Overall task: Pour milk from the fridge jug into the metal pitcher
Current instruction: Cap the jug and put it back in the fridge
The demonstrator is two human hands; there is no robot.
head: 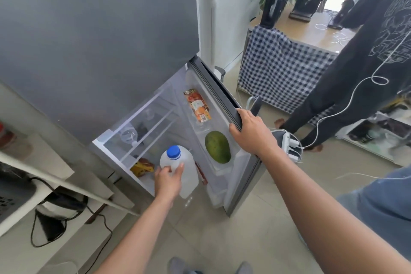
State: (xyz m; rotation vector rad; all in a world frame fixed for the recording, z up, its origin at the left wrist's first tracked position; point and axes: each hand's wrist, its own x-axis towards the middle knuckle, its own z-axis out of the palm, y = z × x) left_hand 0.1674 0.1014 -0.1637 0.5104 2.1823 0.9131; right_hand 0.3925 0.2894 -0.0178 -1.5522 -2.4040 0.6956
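Two bare forearms reach down from the bottom of the view toward a low fridge whose lower door [224, 93] stands open. On that door's top edge rests the right hand [251, 133], fingers curled over the rim and gripping it so the door is held wide. Lower and to the left, the left hand [169, 181] is on the milk jug [181, 169], a translucent white container with a blue cap [173, 152]; thumb and fingers wrap partway round the jug's shoulder just below the cap, closed on it though not yet round a handle, if it has one. The jug stands at the front of the fridge's bottom level, beside a packet of something yellow and brown [142, 168], with a green mango [218, 147] and a printed packet [198, 105] in the door shelf to its right. No metal pitcher shows anywhere here, so the step in hand looks like fetching the jug. To do it well, the grip should settle firmly round the neck or handle before lifting, since a full jug is heavy and its plastic may be damp and slick. Lift it straight up and out past the door shelf without clipping the mango, keep it upright, and hold the door until the jug is clear.
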